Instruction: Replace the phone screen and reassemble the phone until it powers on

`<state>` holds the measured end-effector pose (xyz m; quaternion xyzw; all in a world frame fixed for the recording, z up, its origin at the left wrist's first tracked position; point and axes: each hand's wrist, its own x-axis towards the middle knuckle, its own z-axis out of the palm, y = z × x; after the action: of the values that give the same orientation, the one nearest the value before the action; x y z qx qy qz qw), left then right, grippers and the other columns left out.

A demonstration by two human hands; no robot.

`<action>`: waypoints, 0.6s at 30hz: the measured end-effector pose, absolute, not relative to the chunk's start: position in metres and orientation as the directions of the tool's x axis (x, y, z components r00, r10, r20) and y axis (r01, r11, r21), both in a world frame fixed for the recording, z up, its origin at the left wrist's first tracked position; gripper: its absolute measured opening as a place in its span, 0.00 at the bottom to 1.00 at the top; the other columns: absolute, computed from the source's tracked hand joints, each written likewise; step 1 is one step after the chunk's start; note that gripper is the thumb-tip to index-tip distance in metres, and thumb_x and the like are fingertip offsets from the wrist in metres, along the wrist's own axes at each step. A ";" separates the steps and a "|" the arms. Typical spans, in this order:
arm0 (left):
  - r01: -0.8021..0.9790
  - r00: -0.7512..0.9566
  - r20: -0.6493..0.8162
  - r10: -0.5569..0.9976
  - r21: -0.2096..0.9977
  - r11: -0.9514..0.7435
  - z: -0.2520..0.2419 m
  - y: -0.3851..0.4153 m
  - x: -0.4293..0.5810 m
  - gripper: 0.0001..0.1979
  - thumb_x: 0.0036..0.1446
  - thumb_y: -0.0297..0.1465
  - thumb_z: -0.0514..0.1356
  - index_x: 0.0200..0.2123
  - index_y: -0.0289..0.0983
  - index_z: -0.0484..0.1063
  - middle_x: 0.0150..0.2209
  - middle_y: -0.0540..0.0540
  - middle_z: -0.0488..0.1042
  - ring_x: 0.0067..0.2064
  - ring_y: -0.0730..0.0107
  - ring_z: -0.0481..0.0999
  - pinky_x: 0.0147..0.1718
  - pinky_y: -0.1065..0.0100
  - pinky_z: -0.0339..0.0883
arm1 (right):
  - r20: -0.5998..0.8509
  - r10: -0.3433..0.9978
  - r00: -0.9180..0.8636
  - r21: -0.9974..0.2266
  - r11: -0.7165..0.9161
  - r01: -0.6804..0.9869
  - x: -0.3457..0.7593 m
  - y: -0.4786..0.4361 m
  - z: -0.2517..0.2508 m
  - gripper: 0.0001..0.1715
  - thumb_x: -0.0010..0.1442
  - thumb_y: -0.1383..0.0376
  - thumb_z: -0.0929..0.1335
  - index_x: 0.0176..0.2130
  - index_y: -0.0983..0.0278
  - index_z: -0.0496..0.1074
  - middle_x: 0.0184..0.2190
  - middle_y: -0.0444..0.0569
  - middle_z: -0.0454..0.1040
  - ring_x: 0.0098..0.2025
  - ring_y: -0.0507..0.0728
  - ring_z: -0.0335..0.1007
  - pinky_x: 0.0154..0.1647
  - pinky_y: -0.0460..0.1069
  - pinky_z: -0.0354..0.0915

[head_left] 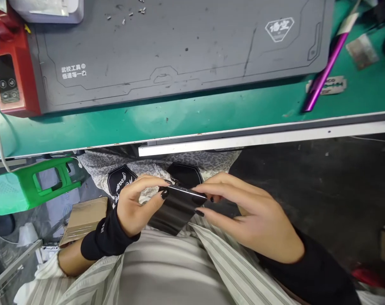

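Observation:
A dark, flat, phone-like device (pixel 177 208) is held over the lap, in front of the bench, with its thin edge facing up. My left hand (pixel 138 204) pinches its left corner between thumb and fingers. At the right corner, my right hand (pixel 248 216) grips it with thumb and fingers closed around the edge. Both hands have dark nails and black sleeves at the wrists.
Beyond the green bench edge (pixel 180 123) lies a grey mat (pixel 180 46) with several small metal parts (pixel 142 10). A red device (pixel 13 80) stands at left. At right are a purple pen-like tool (pixel 328 67) and a blade (pixel 335 84). A green holder (pixel 24 190) hangs lower left.

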<state>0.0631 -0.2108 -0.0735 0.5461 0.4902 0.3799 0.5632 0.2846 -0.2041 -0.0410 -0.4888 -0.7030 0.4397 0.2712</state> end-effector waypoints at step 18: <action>0.506 0.363 0.229 0.903 0.766 -0.397 -0.060 -0.190 0.073 0.13 0.50 0.19 0.64 0.39 0.35 0.72 0.39 0.43 0.77 0.42 0.66 0.76 0.43 0.62 0.72 | -0.052 0.940 -0.338 -0.913 0.092 0.396 0.288 -0.202 -0.052 0.14 0.56 0.73 0.70 0.44 0.65 0.73 0.33 0.48 0.72 0.32 0.52 0.68 0.32 0.47 0.68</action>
<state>0.0727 -0.1901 -0.0600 0.7683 0.4586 0.3292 0.3017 0.2881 -0.2024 -0.0519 -0.4932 -0.6771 0.4590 0.2959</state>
